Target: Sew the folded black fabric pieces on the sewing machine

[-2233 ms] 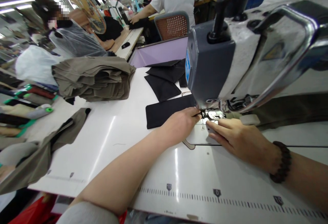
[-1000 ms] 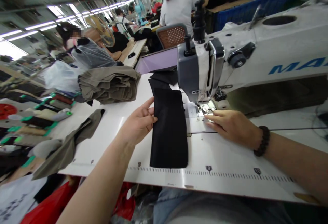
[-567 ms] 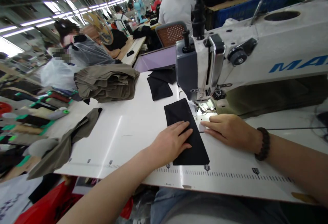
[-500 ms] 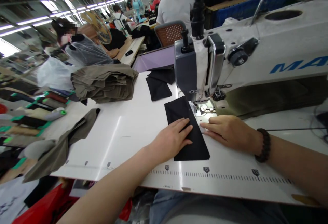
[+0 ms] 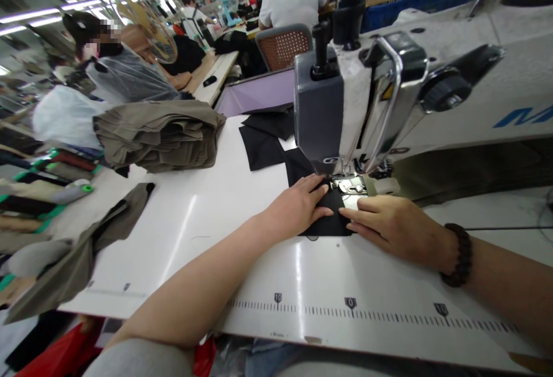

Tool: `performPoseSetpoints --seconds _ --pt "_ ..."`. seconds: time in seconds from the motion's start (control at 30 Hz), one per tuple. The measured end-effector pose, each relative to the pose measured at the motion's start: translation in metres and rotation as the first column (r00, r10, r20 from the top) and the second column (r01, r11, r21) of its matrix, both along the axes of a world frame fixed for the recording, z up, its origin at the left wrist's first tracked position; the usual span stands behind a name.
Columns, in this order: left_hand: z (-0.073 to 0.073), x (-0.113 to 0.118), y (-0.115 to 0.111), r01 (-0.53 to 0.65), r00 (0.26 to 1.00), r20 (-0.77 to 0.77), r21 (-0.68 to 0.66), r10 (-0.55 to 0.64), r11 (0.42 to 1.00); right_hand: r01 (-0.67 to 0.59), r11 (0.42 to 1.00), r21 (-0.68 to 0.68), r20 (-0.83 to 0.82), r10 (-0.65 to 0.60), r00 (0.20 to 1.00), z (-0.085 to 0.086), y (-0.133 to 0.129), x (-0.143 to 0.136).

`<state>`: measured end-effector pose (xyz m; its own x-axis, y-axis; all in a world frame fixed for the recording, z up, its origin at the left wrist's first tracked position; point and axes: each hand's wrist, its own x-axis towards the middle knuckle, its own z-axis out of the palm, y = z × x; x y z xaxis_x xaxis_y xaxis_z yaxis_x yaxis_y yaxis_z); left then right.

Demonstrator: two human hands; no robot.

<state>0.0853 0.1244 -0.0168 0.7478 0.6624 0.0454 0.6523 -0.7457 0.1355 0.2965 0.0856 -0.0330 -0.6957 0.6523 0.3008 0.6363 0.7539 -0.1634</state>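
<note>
Left hand [image 5: 298,207]: fingers lying flat, pinning the black fabric piece [image 5: 329,221] to the table [image 5: 207,233], keeping it from sliding.
Right hand [image 5: 395,224]: fingers stretched flat, touching its right edge, steering it.
Just beyond the fingertips: presser foot [image 5: 352,184] of the sewing machine [image 5: 389,95].
Farther left: olive fabric stack [image 5: 158,135].

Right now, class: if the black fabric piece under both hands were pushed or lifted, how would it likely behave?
The black fabric piece lies flat beneath the left hand and right hand, so it is probably floppy and light. On the smooth white table it would likely slide easily.
</note>
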Motion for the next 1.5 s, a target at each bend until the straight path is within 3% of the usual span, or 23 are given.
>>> performPoseSetpoints --seconds 0.87,1.3,1.4,1.5 --pt "-0.001 -0.005 0.017 0.051 0.995 0.084 -0.028 -0.048 0.998 0.091 0.995 0.033 0.013 -0.091 0.996 -0.004 0.002 -0.009" --pt "-0.005 -0.006 0.021 0.063 0.994 0.088 0.021 -0.064 0.998 0.124 0.992 0.019 -0.003 -0.124 0.992 -0.004 0.003 -0.011" --pt "-0.003 -0.007 0.014 0.134 0.987 0.082 0.053 -0.138 0.990 0.046 0.998 0.031 -0.006 -0.046 0.999 0.000 0.001 -0.009" --pt "0.003 -0.008 0.002 0.302 0.951 0.058 0.038 -0.304 0.952 -0.032 0.998 0.052 -0.014 0.032 0.999 0.003 -0.002 -0.008"
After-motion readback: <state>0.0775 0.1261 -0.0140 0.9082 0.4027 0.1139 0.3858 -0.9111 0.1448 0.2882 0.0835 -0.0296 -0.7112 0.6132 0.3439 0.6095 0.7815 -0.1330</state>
